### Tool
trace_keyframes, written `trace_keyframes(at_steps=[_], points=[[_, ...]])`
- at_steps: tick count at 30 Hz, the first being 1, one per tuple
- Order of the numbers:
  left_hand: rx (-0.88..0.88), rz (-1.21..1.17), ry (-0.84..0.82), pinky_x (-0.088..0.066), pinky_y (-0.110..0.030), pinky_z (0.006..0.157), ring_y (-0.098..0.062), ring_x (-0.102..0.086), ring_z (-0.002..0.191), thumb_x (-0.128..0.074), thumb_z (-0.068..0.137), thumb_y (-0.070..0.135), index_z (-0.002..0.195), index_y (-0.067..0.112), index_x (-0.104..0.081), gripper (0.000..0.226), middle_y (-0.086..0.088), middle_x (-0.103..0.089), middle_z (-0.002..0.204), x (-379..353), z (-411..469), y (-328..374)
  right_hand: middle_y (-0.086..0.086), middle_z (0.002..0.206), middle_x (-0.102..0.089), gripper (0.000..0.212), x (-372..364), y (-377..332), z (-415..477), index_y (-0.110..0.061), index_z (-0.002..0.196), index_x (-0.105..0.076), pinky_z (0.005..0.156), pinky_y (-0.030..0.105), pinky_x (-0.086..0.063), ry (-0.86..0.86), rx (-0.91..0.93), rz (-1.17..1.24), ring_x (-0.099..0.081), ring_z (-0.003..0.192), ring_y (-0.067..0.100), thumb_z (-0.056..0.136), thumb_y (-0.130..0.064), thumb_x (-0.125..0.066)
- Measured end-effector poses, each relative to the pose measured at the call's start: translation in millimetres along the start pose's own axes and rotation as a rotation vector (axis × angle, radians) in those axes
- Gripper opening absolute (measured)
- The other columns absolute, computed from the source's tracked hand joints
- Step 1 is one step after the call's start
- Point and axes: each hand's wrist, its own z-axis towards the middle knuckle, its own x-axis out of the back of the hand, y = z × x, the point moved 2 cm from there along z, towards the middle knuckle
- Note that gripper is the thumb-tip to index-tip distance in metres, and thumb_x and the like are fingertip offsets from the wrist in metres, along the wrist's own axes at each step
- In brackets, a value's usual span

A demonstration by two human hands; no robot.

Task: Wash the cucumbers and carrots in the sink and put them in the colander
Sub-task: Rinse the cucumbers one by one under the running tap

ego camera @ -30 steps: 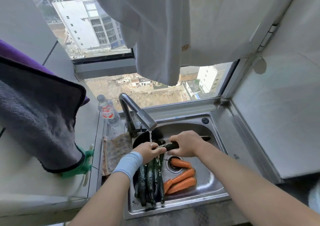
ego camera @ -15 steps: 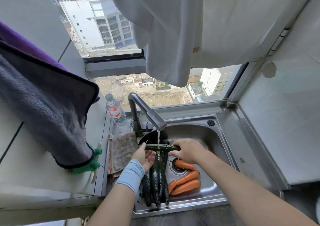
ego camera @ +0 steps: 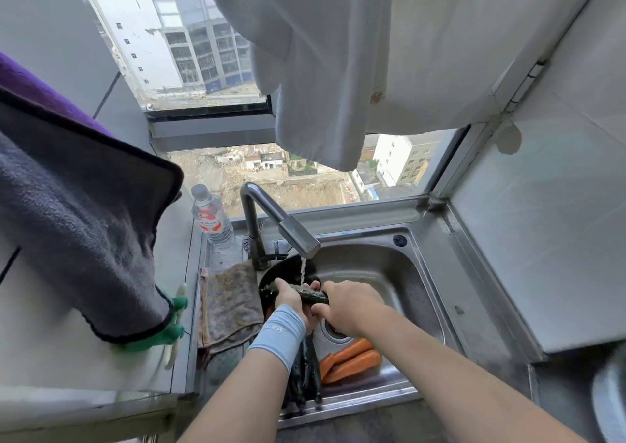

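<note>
Cucumber (ego camera: 309,296) crosswise over sink's (ego camera: 372,236) left half

A dark grey towel (ego camera: 78,219) hangs at the left, with a purple cloth (ego camera: 30,83) behind it. Under its lower edge a green glove (ego camera: 166,336) lies on the left surface (ego camera: 50,368). A clear bottle (ego camera: 211,219) with a red label stands upright at the far left, by the window (ego camera: 305,188). Just nearer than the bottle a brownish rag (ego camera: 230,303) lies flat. A white cloth (ego camera: 321,69) with a small brown stain hangs over the window, through which buildings (ego camera: 162,42) show.
</note>
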Motion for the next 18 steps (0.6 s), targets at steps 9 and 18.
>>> trace_keyframes(at_steps=[9, 18], points=[[-0.042, -0.064, -0.116, -0.049, -0.034, 0.070, -0.021, -0.058, 0.078, -0.042, 0.104, 0.018, 0.089, 0.005, -0.059, 0.026, -0.009, -0.058, 0.089, -1.9, -0.7, -21.6, 0.011, 0.137, -0.057, 0.047, -11.7, 6.1, -1.9, -0.015, 0.134, -0.048, 0.103, 0.042, -0.043, -0.078, -0.006, 0.204, -0.052, 0.127, 0.030, 0.101, -0.047, -0.042], [-0.121, -0.252, -0.002, -0.048, -0.036, 0.061, -0.018, -0.039, 0.045, -0.037, 0.099, 0.056, 0.067, 0.014, -0.038, 0.053, -0.002, -0.038, 0.056, 7.1, -4.1, 18.6, -0.001, 0.086, -0.062, 0.041, -4.7, 10.0, -12.0, -0.024, 0.085, -0.056, 0.068, 0.034, -0.044, -0.147, 0.050, 0.384, -0.058, 0.079, 0.020, 0.094, -0.063, -0.045]])
